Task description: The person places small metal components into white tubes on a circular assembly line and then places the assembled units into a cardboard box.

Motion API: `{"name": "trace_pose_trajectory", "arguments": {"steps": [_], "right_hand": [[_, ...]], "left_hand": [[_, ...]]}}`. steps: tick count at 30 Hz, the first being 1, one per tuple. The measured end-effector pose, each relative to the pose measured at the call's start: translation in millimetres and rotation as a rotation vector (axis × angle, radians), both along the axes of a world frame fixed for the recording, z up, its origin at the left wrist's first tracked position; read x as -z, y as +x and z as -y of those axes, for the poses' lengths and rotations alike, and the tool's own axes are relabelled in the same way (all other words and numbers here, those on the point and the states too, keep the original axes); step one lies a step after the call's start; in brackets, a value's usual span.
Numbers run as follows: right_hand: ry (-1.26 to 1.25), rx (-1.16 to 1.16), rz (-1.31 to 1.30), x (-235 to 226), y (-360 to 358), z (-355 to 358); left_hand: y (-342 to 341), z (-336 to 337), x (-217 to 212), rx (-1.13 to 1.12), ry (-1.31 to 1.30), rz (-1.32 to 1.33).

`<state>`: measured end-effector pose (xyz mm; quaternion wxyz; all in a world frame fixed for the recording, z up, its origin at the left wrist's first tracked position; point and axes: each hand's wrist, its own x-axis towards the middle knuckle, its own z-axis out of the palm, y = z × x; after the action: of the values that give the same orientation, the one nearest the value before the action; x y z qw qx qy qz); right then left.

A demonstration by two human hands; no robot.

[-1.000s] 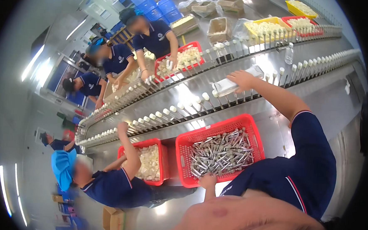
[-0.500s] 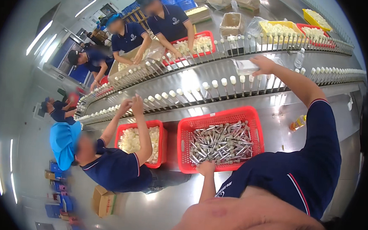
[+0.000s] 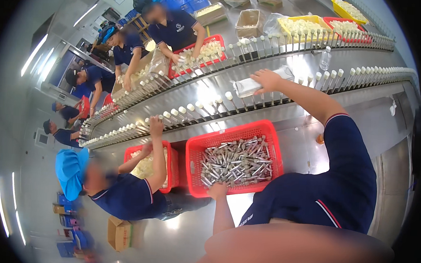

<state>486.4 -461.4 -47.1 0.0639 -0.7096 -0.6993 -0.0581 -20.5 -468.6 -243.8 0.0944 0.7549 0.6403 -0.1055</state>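
- We count two red crates on our side of the line: ours (image 3: 273, 137), full of silvery tubes (image 3: 232, 163), and a co-worker's crate (image 3: 173, 165) at its 9 o'clock, holding pale pieces.
- Two rows of pegs (image 3: 212, 105) carrying white caps run across the steel conveyor (image 3: 268, 118) — too many to count.
- Five co-workers show: one in a blue cap (image 3: 70, 169) at our 9 o'clock, four more along the far side toward 10 and 11 o'clock.
- Our right hand (image 3: 266, 80) is stretched out toward 12 o'clock, arm nearly straight, palm down on a clear plastic bag (image 3: 251, 85) lying between the peg rows; the fingers are curled on it, though we cannot tell whether they truly grip.
- Our left hand (image 3: 217, 190) sits at the crate's near rim, at 6 o'clock of the tubes, fingers bent over the edge — whether it holds a tube we cannot tell.
- A clear bottle (image 3: 324, 59) stands on the conveyor at 1 o'clock of the right hand.
- Against half a second ago, the right hand has come back along the line toward the crate and now lies on the bag; the left hand has hardly moved; the neighbour's arm still reaches up to the near pegs.
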Motion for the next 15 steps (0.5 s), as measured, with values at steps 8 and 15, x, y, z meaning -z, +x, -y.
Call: {"name": "trace_pose_trajectory", "arguments": {"steps": [8, 15], "right_hand": [[-0.107, -0.01, -0.044, -10.1, 40.2, 16.4], [0.123, -0.052, -0.086, -27.9, 44.1, 3.4]], "left_hand": [[4.7, 0.8, -7.4, -0.039, 0.041, -0.006], [14.3, 3.2, -12.6, -0.084, 0.086, 0.001]]}}
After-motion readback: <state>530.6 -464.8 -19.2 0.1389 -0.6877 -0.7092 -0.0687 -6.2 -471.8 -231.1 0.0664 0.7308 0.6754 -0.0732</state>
